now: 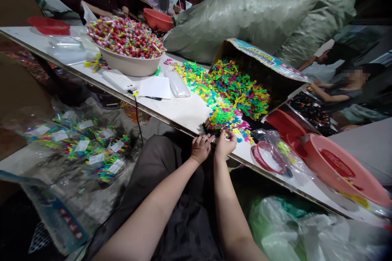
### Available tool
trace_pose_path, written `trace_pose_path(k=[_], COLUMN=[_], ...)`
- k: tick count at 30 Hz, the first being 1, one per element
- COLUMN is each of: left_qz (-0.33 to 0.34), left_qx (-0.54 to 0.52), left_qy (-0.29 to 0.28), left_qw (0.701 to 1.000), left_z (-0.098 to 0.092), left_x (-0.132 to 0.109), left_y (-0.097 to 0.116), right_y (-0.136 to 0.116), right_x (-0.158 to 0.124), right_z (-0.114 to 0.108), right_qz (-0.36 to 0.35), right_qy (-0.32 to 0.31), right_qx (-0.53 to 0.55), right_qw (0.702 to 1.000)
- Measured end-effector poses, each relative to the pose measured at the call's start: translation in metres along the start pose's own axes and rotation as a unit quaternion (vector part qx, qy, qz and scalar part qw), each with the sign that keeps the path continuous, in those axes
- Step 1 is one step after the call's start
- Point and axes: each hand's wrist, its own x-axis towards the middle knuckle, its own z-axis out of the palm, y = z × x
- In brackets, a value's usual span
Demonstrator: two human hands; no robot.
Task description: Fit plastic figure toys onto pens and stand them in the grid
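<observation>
At the table's near edge, my left hand [202,148] rests with its fingers laid out against a small black thing [218,132] that lies under the toy heap. Close on its right, my right hand [226,144] has thumb and fingers pinched together; whatever sits between them is too small to make out. Just beyond both hands is a heap of small plastic toy figures [223,114] in yellow, green, blue and pink. The heap spreads back to a tipped cardboard box [278,65], whose open side spills more of the same figures.
Left on the white table [190,112] are a tub [131,63] of wrapped pieces, a power bank [119,80], a paper sheet [155,87] and clear bags [177,83]. Rightward stand a red basket [269,157] and pink basin [346,167]. Filled bags [82,144] lie below left. Other people sit beyond.
</observation>
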Motion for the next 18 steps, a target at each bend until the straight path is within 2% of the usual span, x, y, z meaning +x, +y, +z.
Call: trace_pose_path(k=[7,18], left_qz=[0.004,0.007], left_qx=[-0.006,-0.006], left_qy=[0.006,0.03], left_qw=[1.0,0.999], left_z=[0.003,0.0054], left_x=[-0.0015,-0.0017], left_y=[-0.0021,-0.0027], right_y=[0.0012,-0.0007], right_x=[-0.0067,-0.0074], right_z=[0.0045,0.0065], right_qz=[-0.053,-0.06], right_qy=[-0.015,-0.023], right_qx=[-0.08,-0.137], right_qw=[0.995,0.988])
